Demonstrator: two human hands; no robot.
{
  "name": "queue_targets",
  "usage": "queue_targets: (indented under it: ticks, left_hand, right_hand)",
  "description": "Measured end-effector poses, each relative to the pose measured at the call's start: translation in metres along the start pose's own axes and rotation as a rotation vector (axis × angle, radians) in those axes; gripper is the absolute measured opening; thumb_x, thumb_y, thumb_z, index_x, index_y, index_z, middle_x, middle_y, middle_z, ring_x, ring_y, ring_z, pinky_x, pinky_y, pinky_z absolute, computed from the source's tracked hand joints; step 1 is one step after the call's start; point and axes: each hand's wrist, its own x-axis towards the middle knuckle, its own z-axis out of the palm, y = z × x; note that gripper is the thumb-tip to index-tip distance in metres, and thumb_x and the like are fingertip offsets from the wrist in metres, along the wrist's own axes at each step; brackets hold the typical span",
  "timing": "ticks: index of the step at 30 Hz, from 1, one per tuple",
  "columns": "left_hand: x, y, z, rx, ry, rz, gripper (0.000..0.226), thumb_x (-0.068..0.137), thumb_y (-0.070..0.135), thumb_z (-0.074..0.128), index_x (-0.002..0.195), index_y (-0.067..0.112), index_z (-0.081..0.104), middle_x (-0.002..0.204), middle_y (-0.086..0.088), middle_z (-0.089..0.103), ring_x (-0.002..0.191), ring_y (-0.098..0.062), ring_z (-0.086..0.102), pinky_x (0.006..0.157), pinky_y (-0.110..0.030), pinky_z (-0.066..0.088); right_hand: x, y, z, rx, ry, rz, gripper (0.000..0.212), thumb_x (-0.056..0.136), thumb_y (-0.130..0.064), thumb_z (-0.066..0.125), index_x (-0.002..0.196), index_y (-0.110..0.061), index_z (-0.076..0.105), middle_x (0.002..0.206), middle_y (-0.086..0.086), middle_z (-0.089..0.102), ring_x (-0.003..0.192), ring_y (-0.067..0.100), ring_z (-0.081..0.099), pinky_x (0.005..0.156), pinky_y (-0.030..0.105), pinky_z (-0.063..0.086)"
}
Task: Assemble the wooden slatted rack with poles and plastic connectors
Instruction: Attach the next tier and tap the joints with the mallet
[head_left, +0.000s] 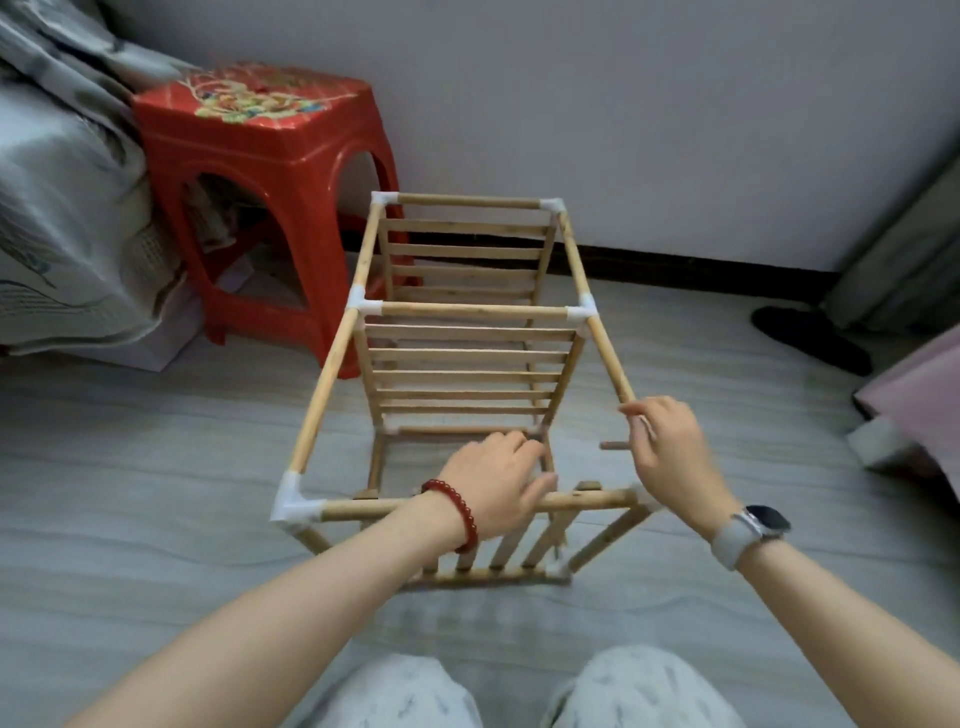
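While no writing shows, both hands grip the rack.

Right hand hiding the near-right connector, left hand covering part of the front pole, bedding cut off at left

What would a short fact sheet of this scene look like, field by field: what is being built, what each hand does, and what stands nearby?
Being built: wooden rack of poles, slatted shelves and white plastic connectors, lying on its side
Surface: grey floor
Left hand: fingers curled over the near horizontal pole
Right hand: pinching the free end of the right long pole, near the corner with no connector visible
Nearby: red plastic stool beside the rack's far left
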Motion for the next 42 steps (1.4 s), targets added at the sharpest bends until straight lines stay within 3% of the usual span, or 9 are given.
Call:
queue_targets:
  ticks: [3, 6, 8, 16, 20, 27, 32, 35, 42]
  left_hand:
    - [0.027, 0.045, 0.021, 0.082, -0.116, 0.067, 0.048, 0.095, 0.051, 0.034, 0.125, 0.016, 0.046, 0.12, -0.005, 0.053, 0.109, -0.024, 0.05, 0.085, -0.037, 0.041]
    - [0.044, 0.071, 0.043, 0.191, -0.137, 0.078, 0.042, 0.096, 0.047, 0.033, 0.116, 0.013, 0.048, 0.116, -0.008, 0.057, 0.106, -0.028, 0.051, 0.075, -0.035, 0.036]
    - [0.051, 0.073, 0.049, 0.184, -0.122, 0.053, 0.039, 0.096, 0.046, 0.033, 0.105, 0.013, 0.051, 0.106, -0.01, 0.062, 0.099, -0.03, 0.055, 0.07, -0.034, 0.034]
    - [0.061, 0.063, 0.051, -0.061, -0.189, -0.038, 0.028, 0.088, 0.043, 0.054, 0.068, 0.026, 0.044, 0.073, 0.002, 0.059, 0.074, -0.022, 0.058, 0.068, -0.035, 0.048]
    - [0.063, 0.061, 0.052, -0.125, -0.207, -0.068, 0.034, 0.085, 0.04, 0.061, 0.059, 0.029, 0.042, 0.061, 0.01, 0.051, 0.062, -0.009, 0.05, 0.057, -0.024, 0.038]
    - [0.065, 0.058, 0.04, -0.272, -0.313, -0.177, 0.039, 0.084, 0.056, 0.055, 0.057, 0.028, 0.054, 0.062, 0.009, 0.059, 0.055, -0.004, 0.05, 0.049, -0.018, 0.032]
    - [0.068, 0.061, 0.031, -0.432, -0.427, -0.285, 0.04, 0.091, 0.052, 0.046, 0.069, 0.023, 0.064, 0.064, 0.009, 0.06, 0.062, -0.004, 0.051, 0.057, -0.02, 0.037]
    - [0.071, 0.063, 0.029, -0.483, -0.468, -0.33, 0.039, 0.091, 0.049, 0.049, 0.065, 0.023, 0.063, 0.061, 0.009, 0.058, 0.063, -0.006, 0.049, 0.059, -0.021, 0.037]
    - [0.06, 0.057, 0.03, -0.252, -0.42, -0.097, 0.025, 0.092, 0.045, 0.048, 0.085, 0.024, 0.059, 0.069, 0.011, 0.055, 0.061, -0.003, 0.049, 0.056, -0.017, 0.035]
  right_hand:
    - [-0.006, 0.041, -0.009, 0.265, -0.041, 0.426, 0.027, 0.098, -0.017, 0.045, 0.118, -0.003, 0.056, 0.112, 0.016, 0.058, 0.095, 0.027, 0.058, 0.085, 0.035, 0.046]
    - [-0.017, 0.051, -0.001, 0.842, -0.231, 0.7, 0.03, 0.1, -0.032, 0.038, 0.101, -0.011, 0.06, 0.083, 0.006, 0.068, 0.069, 0.014, 0.062, 0.059, 0.023, 0.051]
    - [-0.022, 0.049, 0.008, 0.892, -0.262, 0.664, 0.036, 0.099, -0.036, 0.036, 0.092, -0.013, 0.063, 0.07, 0.001, 0.063, 0.066, 0.013, 0.058, 0.059, 0.022, 0.046]
    - [-0.03, 0.045, 0.028, 0.758, -0.167, 0.502, 0.032, 0.1, -0.029, 0.038, 0.073, -0.018, 0.053, 0.072, 0.0, 0.05, 0.067, 0.012, 0.046, 0.063, 0.023, 0.04]
    - [-0.03, 0.043, 0.026, 0.705, -0.186, 0.466, 0.032, 0.1, -0.029, 0.036, 0.074, -0.018, 0.051, 0.071, -0.001, 0.051, 0.064, 0.01, 0.048, 0.056, 0.015, 0.041]
    - [-0.032, 0.037, 0.029, 0.676, -0.183, 0.443, 0.034, 0.101, -0.03, 0.032, 0.074, -0.018, 0.047, 0.07, -0.003, 0.049, 0.061, 0.004, 0.048, 0.052, 0.008, 0.037]
    - [-0.037, 0.043, 0.026, 0.965, -0.31, 0.579, 0.048, 0.102, -0.04, 0.019, 0.083, -0.019, 0.057, 0.079, 0.0, 0.056, 0.076, 0.014, 0.051, 0.08, 0.03, 0.043]
    - [-0.046, 0.052, 0.024, 1.198, -0.269, 0.643, 0.048, 0.103, -0.035, 0.021, 0.091, -0.014, 0.062, 0.078, -0.001, 0.065, 0.082, 0.017, 0.059, 0.082, 0.029, 0.047]
    - [-0.056, 0.053, 0.019, 1.101, -0.332, 0.579, 0.039, 0.1, -0.041, 0.03, 0.101, -0.021, 0.063, 0.097, -0.003, 0.066, 0.098, 0.011, 0.061, 0.087, 0.024, 0.048]
